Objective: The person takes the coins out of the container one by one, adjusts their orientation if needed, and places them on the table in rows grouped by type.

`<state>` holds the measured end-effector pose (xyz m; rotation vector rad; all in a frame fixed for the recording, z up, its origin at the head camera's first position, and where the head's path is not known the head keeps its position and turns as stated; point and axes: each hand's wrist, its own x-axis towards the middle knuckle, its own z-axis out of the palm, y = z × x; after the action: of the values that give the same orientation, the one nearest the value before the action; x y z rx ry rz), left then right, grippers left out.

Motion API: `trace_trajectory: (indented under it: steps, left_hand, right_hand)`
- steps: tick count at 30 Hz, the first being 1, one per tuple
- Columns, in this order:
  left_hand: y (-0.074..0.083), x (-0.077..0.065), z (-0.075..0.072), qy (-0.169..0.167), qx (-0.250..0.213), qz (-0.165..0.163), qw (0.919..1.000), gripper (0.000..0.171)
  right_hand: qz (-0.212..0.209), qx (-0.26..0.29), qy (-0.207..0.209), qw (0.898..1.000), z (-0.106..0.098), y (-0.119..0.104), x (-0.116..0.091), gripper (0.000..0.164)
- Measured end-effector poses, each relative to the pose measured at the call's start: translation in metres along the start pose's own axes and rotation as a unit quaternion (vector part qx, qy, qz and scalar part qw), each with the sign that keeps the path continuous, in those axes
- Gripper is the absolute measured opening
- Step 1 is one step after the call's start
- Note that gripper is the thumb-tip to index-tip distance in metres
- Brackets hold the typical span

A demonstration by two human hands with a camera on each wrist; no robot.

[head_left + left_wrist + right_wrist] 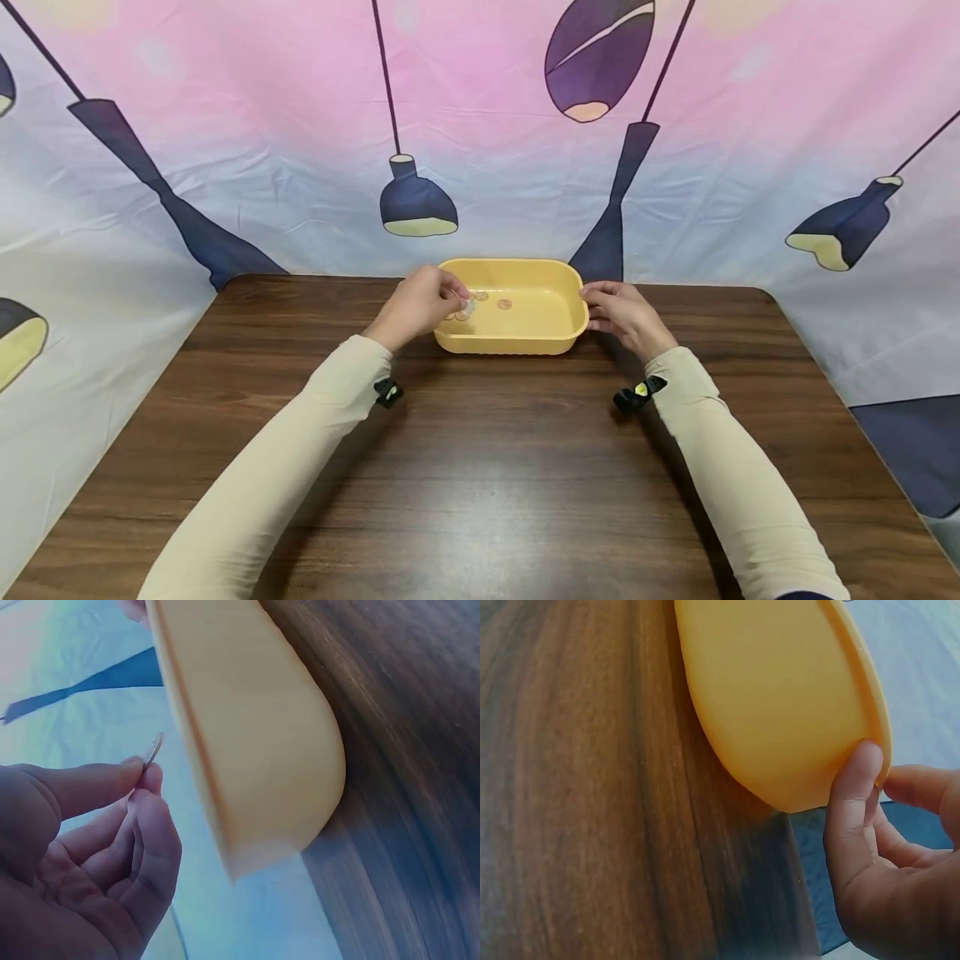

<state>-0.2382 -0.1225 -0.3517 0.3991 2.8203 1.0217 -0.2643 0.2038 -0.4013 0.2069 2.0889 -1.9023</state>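
Observation:
A yellow plastic tub point(517, 343) with rounded corners stands near the table's far edge. My left hand point(423, 304) is over the tub's left end and pinches a coin point(153, 750) between thumb and finger, edge-on in the left wrist view and above the rim. On the tub's floor lie several coins, among them a copper-coloured one point(505, 304) toward the middle and another coin point(482, 296) left of it. At the right end, my right hand point(626, 315) grips the tub's rim between thumb and fingers, as the right wrist view also shows.
The dark wood-grain table point(480, 450) stretches from the tub back toward me. Right behind its far edge hangs a pastel cloth point(487, 200) printed with dark lamps. Each wrist wears a black strap point(633, 398).

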Motion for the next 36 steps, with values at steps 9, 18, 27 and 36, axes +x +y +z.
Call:
trace_trajectory:
  steps: [9,18,27,36]
  left_hand:
    - [-0.011,-0.041,-0.012,0.009,-0.04,0.003,0.9992,0.014]
    - [-0.027,-0.061,-0.006,-0.076,-0.051,-0.036,0.9951,0.015]
    - [-0.058,-0.053,0.009,-0.154,-0.092,-0.071,0.9812,0.018]
    - [-0.062,-0.047,0.023,-0.165,-0.077,-0.078,0.9801,0.018]
  right_hand:
    - [0.021,0.022,-0.013,0.999,0.0,0.002,0.003,0.036]
    - [0.019,0.032,-0.022,0.999,-0.003,0.002,0.004,0.032]
    - [0.031,0.04,-0.02,0.999,-0.001,0.002,0.006,0.035]
    - [0.031,0.042,-0.017,0.998,0.0,0.0,0.005,0.035]
